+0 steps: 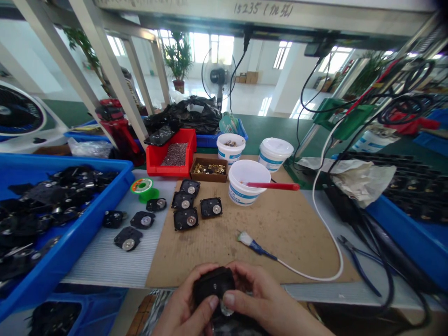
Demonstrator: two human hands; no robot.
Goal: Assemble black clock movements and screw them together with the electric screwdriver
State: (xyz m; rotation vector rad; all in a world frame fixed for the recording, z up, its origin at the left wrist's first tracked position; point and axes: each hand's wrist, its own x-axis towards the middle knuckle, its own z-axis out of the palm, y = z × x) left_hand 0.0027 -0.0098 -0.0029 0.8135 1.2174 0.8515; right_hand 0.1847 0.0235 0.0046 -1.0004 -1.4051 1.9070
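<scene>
Both my left hand and my right hand grip a black square module above the front edge of the cardboard mat. A round metal part shows under my right thumb, and my fingers hide much of the module. Several similar black modules with metal centres lie on the mat, and others rest on a grey ribbed sheet to the left. Beyond my hands are a blue-handled corded tool with a white cable and a white tub holding a red-handled stick.
A blue tray piled with black modules stands left, and another blue tray stands right. Blue-handled pliers and black cables lie to the right. Behind the mat are a red bin, a brown box of brass parts and a green spool.
</scene>
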